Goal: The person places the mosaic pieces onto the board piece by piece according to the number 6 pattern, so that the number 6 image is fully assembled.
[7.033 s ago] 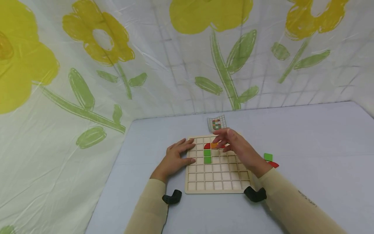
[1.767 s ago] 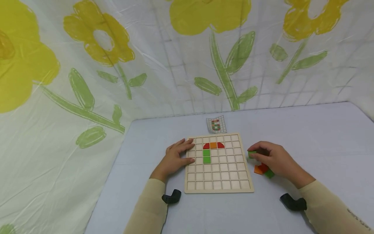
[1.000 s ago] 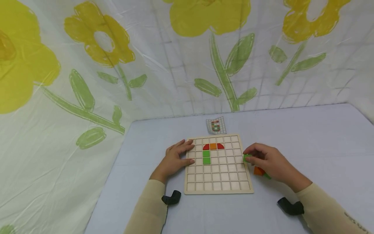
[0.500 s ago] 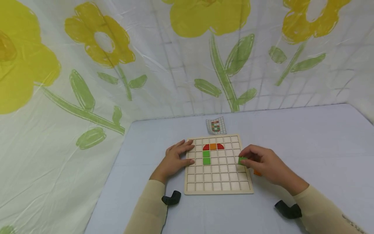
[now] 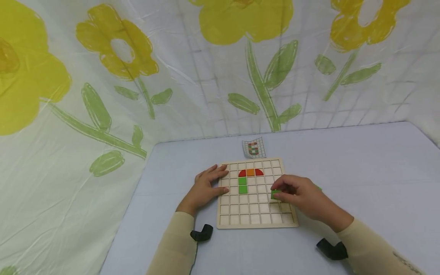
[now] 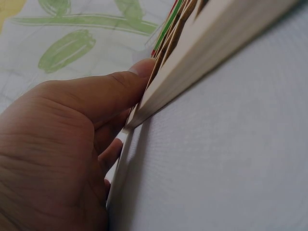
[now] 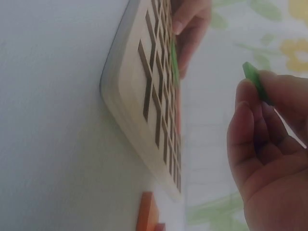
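Note:
A wooden grid board (image 5: 259,225) lies on the table with red, orange and green tiles set in its cells. Two red quarter-round tiles (image 5: 259,172) flank an orange square tile (image 5: 250,172). Below the left one sit two green square tiles (image 5: 243,189). My left hand (image 5: 203,187) rests on the board's left edge, fingers extended and thumb over the frame. Between thumb and fingertips my right hand (image 5: 302,194) pinches another green square tile (image 7: 256,83), held over the right part of the board.
Behind the board lies a small pattern card (image 5: 253,148) with a printed grid. Right of the board, loose tiles are mostly hidden by the right hand; an orange tile (image 7: 147,211) shows in the right wrist view. A flowered curtain (image 5: 192,68) hangs behind the table.
My right hand left the red tile in the top row, picked up a green tile from the loose pieces, and moved left over the board. The left hand stayed in place.

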### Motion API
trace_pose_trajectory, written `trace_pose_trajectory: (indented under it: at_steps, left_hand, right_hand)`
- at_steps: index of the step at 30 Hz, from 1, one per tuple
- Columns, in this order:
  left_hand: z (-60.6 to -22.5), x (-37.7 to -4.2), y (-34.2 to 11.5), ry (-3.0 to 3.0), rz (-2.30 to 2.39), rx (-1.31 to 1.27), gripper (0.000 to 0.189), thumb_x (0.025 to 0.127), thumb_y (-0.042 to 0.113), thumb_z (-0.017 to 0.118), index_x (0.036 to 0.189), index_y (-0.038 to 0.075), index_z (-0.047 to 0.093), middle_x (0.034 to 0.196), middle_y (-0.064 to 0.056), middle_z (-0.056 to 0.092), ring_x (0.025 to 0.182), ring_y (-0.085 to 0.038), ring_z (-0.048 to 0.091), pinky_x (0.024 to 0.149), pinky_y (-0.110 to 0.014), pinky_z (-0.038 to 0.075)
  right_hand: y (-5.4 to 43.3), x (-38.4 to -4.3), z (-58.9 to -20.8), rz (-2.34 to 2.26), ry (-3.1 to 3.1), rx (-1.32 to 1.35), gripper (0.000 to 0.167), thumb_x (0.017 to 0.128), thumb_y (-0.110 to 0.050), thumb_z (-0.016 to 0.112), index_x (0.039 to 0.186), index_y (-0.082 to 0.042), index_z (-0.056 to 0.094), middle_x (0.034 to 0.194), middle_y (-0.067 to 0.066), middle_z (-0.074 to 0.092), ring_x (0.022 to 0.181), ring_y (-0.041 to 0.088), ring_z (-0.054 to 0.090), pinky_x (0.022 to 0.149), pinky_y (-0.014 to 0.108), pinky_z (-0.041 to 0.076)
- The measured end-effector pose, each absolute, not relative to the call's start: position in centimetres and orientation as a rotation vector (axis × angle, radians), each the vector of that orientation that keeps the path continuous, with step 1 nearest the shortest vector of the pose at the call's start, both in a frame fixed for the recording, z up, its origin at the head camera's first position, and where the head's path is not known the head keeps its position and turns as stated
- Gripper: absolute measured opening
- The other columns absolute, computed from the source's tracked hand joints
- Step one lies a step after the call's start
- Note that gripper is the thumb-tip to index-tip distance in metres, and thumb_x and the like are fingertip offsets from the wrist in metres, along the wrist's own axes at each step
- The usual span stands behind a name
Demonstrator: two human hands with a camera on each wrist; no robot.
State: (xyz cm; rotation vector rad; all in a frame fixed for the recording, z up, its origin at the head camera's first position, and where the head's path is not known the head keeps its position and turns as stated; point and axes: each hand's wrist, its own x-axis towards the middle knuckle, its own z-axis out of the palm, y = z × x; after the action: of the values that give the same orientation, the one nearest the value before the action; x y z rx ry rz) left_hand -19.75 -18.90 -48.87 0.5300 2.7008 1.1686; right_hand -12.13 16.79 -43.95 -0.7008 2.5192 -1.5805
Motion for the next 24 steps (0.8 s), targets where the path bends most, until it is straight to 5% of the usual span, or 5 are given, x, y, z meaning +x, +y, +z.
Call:
trace_pose_trajectory:
  at_steps: [15, 24]
  left_hand:
    - [-48.8, -19.8, -18.9, 2.697, 1.167, 0.5, 0.066, 0.092, 0.033, 0.09, 0.152, 0.019, 0.068, 0.166, 0.021, 0.045, 0.162, -0.015, 0.021, 0.126, -0.051, 0.009]
    - [-48.9, -19.7, -18.9, 2.689, 1.181, 0.463, 0.065, 0.092, 0.038, 0.09, 0.151, 0.023, 0.069, 0.164, 0.025, 0.045, 0.162, -0.015, 0.02, 0.126, -0.059, 0.015]
  right_hand:
    - [13.6, -13.4, -43.6, -1.514, 2.509, -0.802, 0.01, 0.102, -0.013, 0.08, 0.11, -0.018, 0.078, 0.104, -0.006, 0.073, 0.089, 0.015, 0.067, 0.082, 0.032, 0.058]
    - [11.8, -14.2, -43.2, -1.566, 2.503, -0.845, 0.012, 0.101, -0.012, 0.08, 0.113, -0.014, 0.079, 0.102, -0.009, 0.072, 0.091, 0.016, 0.066, 0.083, 0.033, 0.058]
